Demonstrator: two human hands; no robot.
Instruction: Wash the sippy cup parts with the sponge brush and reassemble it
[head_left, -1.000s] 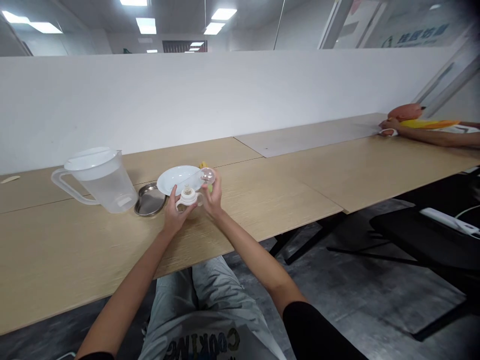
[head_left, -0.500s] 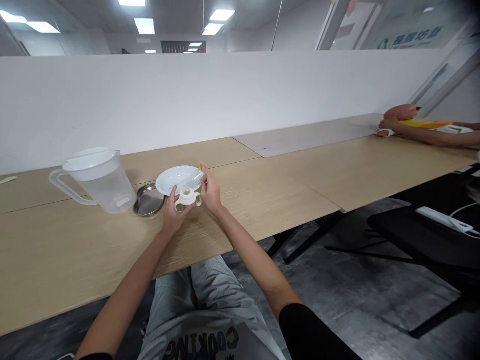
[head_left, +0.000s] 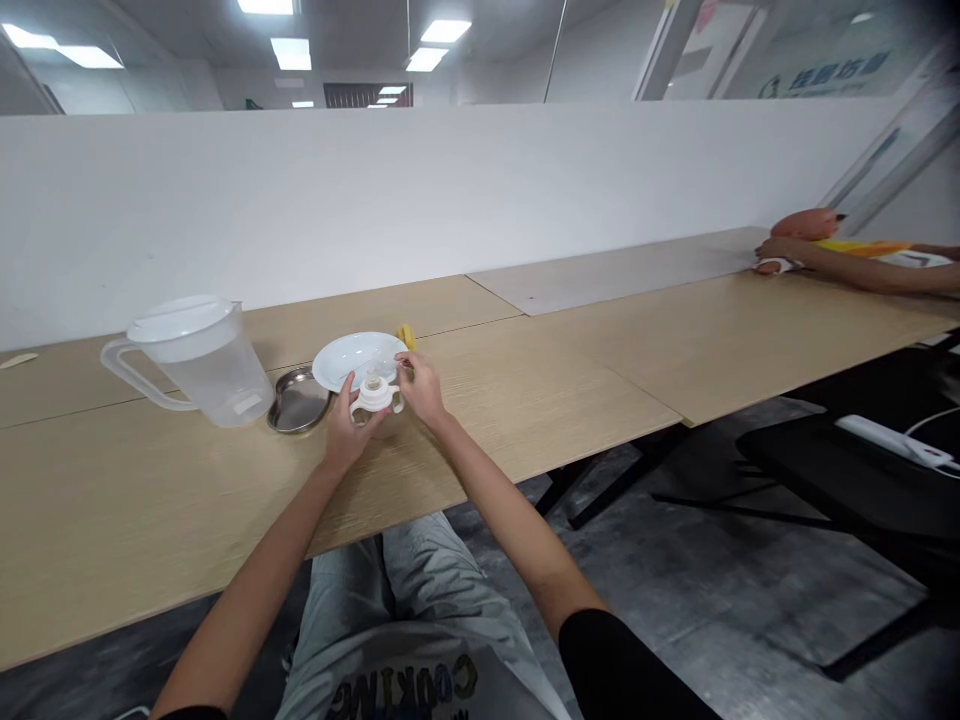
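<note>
Both hands are kept close together above the near part of the table. By the left hand, a white two-handled bottle top is gripped from the left and below, thumb and fingers spread around it. By the right hand, fingertips drawn narrow, a clear cap-like piece appears to be pinched; its outline is faint and its exact shape cannot be told.

Key relation: the bottle top is set between the hands, just left of and slightly nearer the body than the right fingertips. Its axis looks roughly upright, teat end up, handles out to either side; exact tilt cannot be told. The clear piece is seen just beyond and a little right of the teat, with the right hand nearer to it. Whether the teat is touched by it cannot be made out. The part under the bottle top is mostly hidden.

Just beyond, a white bowl is seen, with a yellow item at its far right edge. To the left, a metal dish is placed, then a lidded pitcher. Far right, a doll is held by another person's hand.
</note>
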